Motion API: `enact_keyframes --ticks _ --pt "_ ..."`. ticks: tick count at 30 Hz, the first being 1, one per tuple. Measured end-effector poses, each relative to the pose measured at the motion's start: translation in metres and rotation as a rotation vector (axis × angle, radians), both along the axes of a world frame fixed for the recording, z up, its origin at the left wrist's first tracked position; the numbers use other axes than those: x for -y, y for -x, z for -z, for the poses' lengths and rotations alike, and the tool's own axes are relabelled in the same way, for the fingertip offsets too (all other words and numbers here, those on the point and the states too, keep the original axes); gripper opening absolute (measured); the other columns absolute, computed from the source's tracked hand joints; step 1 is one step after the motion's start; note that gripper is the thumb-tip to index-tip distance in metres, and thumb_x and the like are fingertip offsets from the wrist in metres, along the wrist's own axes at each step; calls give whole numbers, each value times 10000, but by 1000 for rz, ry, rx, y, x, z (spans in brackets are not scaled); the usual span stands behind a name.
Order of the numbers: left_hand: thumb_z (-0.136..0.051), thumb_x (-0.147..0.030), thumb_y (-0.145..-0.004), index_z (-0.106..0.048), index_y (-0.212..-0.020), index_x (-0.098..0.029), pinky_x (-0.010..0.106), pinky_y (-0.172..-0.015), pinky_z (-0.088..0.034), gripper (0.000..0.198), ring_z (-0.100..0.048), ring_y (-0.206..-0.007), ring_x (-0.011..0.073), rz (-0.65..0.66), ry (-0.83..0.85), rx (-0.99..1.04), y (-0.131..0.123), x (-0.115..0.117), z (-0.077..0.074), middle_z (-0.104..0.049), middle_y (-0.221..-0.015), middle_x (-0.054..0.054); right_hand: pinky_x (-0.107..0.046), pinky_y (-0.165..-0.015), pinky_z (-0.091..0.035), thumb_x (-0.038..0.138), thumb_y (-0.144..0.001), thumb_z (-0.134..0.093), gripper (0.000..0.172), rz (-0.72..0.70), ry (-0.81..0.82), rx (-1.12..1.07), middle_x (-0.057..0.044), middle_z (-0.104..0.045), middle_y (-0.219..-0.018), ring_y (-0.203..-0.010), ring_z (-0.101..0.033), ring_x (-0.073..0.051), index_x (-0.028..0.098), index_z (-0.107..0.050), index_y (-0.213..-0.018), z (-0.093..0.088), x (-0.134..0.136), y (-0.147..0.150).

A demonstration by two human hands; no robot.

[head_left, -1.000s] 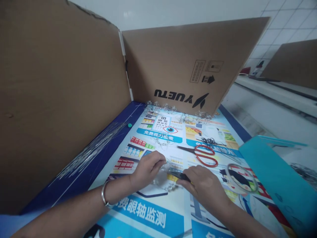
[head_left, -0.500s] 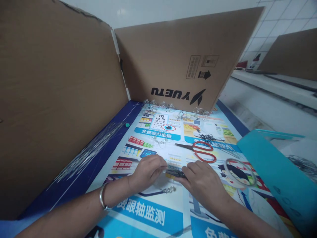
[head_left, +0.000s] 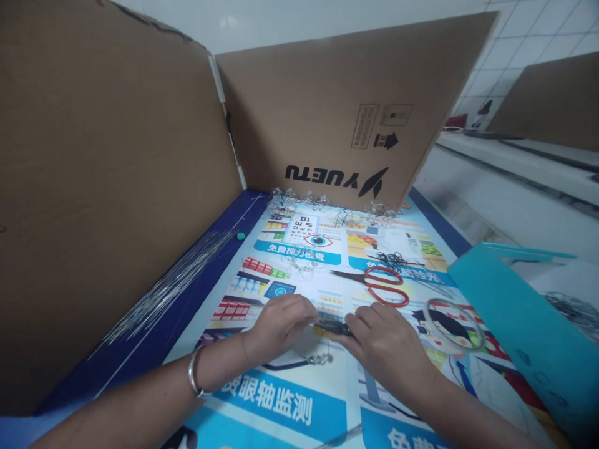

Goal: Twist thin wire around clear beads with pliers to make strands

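Note:
My left hand [head_left: 281,324], a metal bangle on its wrist, is pinched shut on a small clear bead piece I can barely make out, with a short beaded strand [head_left: 319,358] trailing below on the printed poster [head_left: 281,399]. My right hand [head_left: 381,340] is closed around dark pliers [head_left: 333,327], whose tips meet the left fingertips. Both hands rest low over the poster's middle.
Red-handled scissors [head_left: 381,285] lie just beyond the hands, with a tangle of dark wire [head_left: 390,257] behind them. A bundle of thin metal wires [head_left: 168,290] lies at the left. A clear ring [head_left: 453,324] and a teal board [head_left: 519,337] sit right. Cardboard walls [head_left: 327,112] stand behind and left.
The view has shifted slightly since a second ago. Both hands stay together at the same spot; the pliers and the left fingertips have moved only a little.

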State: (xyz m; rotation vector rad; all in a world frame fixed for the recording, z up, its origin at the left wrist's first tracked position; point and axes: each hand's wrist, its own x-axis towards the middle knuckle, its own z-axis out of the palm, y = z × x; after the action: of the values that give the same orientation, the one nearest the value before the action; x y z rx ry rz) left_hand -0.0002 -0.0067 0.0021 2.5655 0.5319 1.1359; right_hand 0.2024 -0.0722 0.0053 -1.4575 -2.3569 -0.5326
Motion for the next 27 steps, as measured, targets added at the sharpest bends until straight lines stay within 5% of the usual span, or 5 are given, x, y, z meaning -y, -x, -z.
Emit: enact_keyframes --ticks 27 --pt "-380 -135 -862 -555 -836 -161 243 -631 -426 178 -559 -692 142 32 -73 -44 1 0 6 -638 -736 35 -314 -622 -265 405 -779 -598 258 7 26 41 -42 -557 -623 -633 -470 -188 181 -589 -651 -1 0 1"
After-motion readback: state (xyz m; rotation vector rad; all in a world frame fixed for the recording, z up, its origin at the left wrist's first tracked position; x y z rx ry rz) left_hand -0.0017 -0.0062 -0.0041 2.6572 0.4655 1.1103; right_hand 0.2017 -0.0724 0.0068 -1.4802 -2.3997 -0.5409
